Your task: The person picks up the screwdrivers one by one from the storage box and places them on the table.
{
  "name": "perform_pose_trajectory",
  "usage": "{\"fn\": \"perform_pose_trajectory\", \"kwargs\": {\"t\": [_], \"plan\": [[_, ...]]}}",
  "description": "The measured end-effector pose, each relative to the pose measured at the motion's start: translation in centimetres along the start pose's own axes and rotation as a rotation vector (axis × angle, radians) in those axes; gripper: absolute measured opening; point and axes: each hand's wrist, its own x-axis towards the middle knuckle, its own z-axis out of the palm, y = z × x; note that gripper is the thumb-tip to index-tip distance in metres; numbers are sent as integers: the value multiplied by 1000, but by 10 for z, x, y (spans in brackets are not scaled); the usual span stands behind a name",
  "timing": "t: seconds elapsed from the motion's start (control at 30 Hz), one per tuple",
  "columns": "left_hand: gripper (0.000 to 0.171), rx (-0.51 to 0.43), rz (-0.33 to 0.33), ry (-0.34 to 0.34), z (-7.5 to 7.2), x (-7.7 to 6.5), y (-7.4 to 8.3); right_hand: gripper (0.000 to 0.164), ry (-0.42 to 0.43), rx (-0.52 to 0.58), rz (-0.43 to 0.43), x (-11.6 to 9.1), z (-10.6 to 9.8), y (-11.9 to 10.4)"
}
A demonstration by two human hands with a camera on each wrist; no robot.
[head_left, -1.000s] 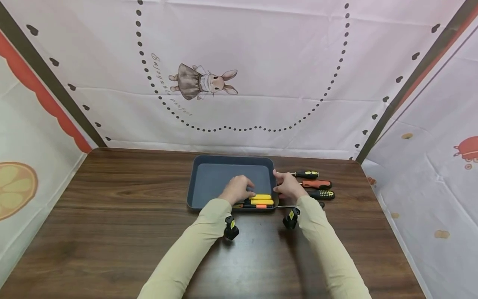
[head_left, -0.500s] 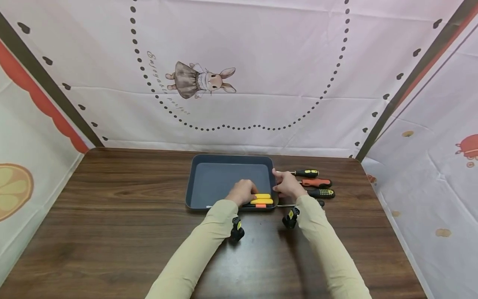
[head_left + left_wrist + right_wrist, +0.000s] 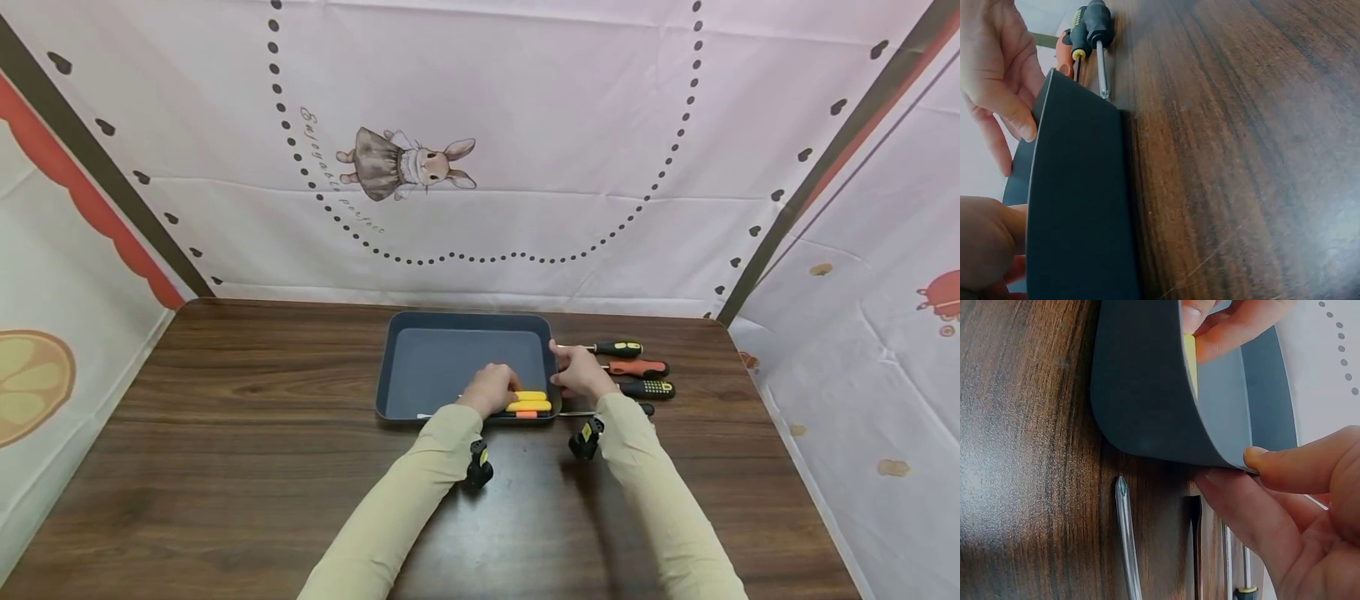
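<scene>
A dark grey tray [image 3: 442,354] lies on the wooden table, with several screwdrivers along its near right side. My left hand [image 3: 489,388] is inside it, fingers curled at a yellow-handled screwdriver [image 3: 532,396]. In the right wrist view, that hand's thumb and finger pinch a yellow handle [image 3: 1192,359]. A second yellow handle [image 3: 531,407] and a black handle with an orange band [image 3: 528,414] lie alongside. The left hand hides part of their shafts. My right hand [image 3: 579,373] pinches the tray's right rim, thumb inside and fingers outside.
Several screwdrivers lie right of the tray: a black and yellow one [image 3: 619,349], an orange one [image 3: 637,368] and a black one with yellow dots [image 3: 648,389]. Another, with a Phillips tip [image 3: 1123,494], is partly behind my right wrist. A printed cloth [image 3: 525,208] hangs behind the table.
My left hand has moved slightly right and down onto the yellow handles, its fingers drawing in. The right hand has stayed at the tray's rim.
</scene>
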Motion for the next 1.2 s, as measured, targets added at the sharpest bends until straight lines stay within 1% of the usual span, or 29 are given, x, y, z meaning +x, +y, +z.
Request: {"fn": "perform_pose_trajectory", "kwargs": {"t": [0.1, 0.2, 0.3, 0.43, 0.5, 0.63, 0.73, 0.8, 0.97, 1.2], "plan": [[17, 2, 19, 13, 0, -2, 0, 69, 4, -1, 0, 0, 0, 0], [17, -9, 40, 41, -3, -5, -1, 69, 2, -1, 0, -1, -1, 1], [17, -31, 67, 84, -13, -11, -8, 69, -9, 2, -9, -4, 1, -3], [17, -41, 107, 146, -30, -21, -15, 69, -19, 4, -18, -6, -1, -4], [17, -40, 112, 172, -39, -26, -17, 69, -22, -1, -21, -7, -2, -3], [17, -44, 93, 207, -57, -36, -25, 69, -33, -1, -29, -7, -2, -1], [16, -42, 68, 232, -68, -44, -35, 69, -42, 6, -33, -7, -2, -1], [16, -37, 62, 242, -75, -47, -43, 69, -37, 6, -28, -6, -2, 0], [16, -6, 55, 261, -92, -56, -65, 69, -40, 6, -19, -6, 0, 0], [17, -2, -14, 291, -120, -68, -101, 68, -41, 6, -13, -6, 0, -1]]}}
